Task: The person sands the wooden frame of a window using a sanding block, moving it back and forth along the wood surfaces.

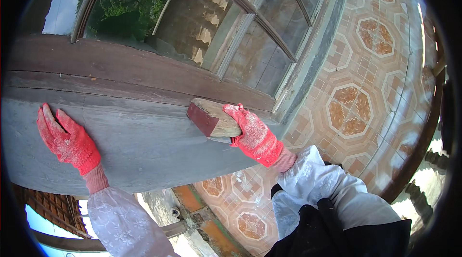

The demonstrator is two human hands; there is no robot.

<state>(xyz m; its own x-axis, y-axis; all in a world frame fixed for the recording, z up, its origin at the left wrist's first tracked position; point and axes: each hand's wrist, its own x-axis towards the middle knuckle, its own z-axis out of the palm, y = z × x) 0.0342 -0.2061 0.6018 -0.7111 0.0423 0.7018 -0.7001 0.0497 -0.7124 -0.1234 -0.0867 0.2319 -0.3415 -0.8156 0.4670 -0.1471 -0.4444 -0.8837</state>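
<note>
My right hand, in a dusty red glove, grips a wooden block with a dark red face at its left end. The block rests on a smooth grey surface, close to the brown wooden window frame. A thin pale edge shows beneath the block; I cannot tell what it is. To the left, my left hand, in a matching dusty glove, lies flat on the grey surface with its fingers stretched out. It holds nothing. White patterned sleeves cover both forearms.
Glass panes in wooden frames run along the far side. Patterned floor tiles lie to the right, beside a dark curved edge. Below the grey surface are orange-brown blocks and a slatted brown roof.
</note>
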